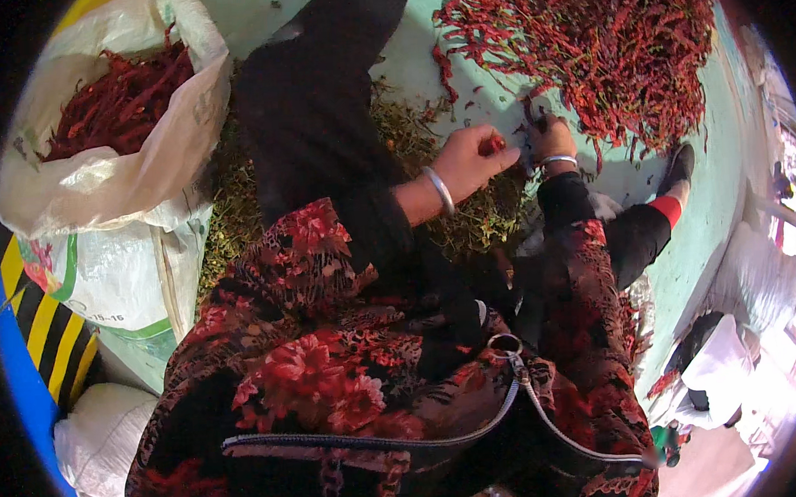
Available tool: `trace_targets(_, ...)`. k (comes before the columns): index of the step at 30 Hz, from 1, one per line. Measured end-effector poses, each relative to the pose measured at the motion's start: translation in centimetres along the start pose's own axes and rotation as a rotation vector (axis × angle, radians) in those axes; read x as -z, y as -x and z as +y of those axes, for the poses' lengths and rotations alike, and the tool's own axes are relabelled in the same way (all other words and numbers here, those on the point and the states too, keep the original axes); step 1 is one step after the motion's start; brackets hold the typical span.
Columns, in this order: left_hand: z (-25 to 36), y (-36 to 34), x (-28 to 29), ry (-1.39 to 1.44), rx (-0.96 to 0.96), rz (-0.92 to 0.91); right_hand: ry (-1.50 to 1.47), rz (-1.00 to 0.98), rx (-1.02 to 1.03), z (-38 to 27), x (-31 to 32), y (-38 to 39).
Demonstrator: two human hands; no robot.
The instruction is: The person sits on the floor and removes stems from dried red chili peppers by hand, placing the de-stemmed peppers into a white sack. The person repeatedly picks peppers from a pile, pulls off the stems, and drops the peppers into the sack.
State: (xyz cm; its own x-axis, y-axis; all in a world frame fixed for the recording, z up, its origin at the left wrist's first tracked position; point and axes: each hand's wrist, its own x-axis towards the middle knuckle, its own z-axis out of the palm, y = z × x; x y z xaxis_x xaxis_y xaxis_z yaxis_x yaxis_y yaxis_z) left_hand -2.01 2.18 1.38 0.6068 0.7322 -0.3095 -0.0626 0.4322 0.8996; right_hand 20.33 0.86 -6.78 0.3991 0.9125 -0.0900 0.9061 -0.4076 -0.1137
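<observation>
My left hand (474,161) is at the centre, fingers curled round a small piece of red dried chilli (493,145). Just beside it, my right hand (551,138) is closed at the edge of a large pile of dried red chillies (621,57); a dark item at its fingertips is too small to make out. Both wrists wear silver bangles. Below and around the hands lies a heap of dry greenish-brown stalks (472,214), partly hidden by my sleeves and dark-clad leg.
An open white sack (93,191) of red chillies stands at the left beside a yellow-black striped edge (37,326). A full white sack (104,439) lies at lower left; more pale sacks (746,278) are at right. My outstretched legs rest on the pale green floor (692,262).
</observation>
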Motion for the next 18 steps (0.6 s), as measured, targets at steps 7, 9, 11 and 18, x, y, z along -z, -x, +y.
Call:
trace_targets(7, -2.7, -2.1, 0.3, 0.037, 0.108, 0.045, -1.045, -0.189, -0.056, 0.9, 4.2, 1.3)
trace_targets(9, -3.4, -2.9, -0.4, 0.054, 0.085, 0.039, -0.943, -0.261, -0.098, 1.2, 5.6, 2.1)
trace_targets(11, -4.0, -3.3, -0.6, 0.049, 0.091, 0.032, -1.044, -0.199, -0.147, 2.0, 6.4, 3.7)
trace_targets(18, -4.9, -3.2, -0.3, 0.050, 0.097, 0.004, -0.770, 0.114, -0.223, 7.9, 16.0, 13.0)
